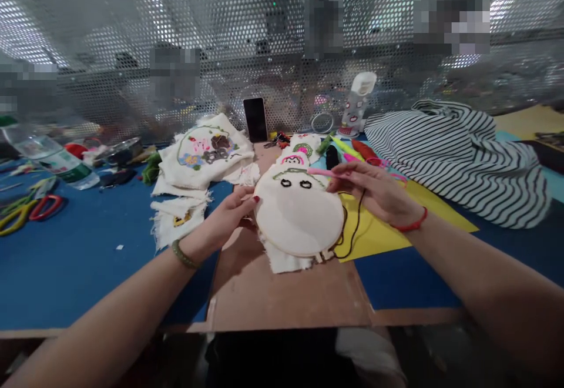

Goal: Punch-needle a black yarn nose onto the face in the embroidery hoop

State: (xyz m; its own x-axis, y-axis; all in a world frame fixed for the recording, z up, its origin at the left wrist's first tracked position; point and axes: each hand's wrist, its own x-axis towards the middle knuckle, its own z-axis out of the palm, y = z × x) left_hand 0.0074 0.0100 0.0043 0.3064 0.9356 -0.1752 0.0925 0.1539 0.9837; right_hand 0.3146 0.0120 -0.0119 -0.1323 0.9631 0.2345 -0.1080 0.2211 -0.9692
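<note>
My left hand (235,214) grips the left rim of a round embroidery hoop (299,223) with white cloth stretched in it. Two dark ring shapes and a green curved line are stitched near the top of the cloth. Between the fingers of my right hand (374,188) is a pink pen-like tool (326,172), its tip over the upper part of the hoop. Dark thread (359,229) hangs in a loop from near my right hand down to the hoop's screw (325,255) at the lower right. Whether the tip touches the cloth I cannot tell.
Embroidered white cloths (207,156) lie to the left, with scissors (44,207) and a plastic bottle (57,156) farther out. A phone (255,119) leans at the back. Yellow paper (409,235) and striped fabric (462,159) lie on the right. A perforated metal screen (282,76) stands behind.
</note>
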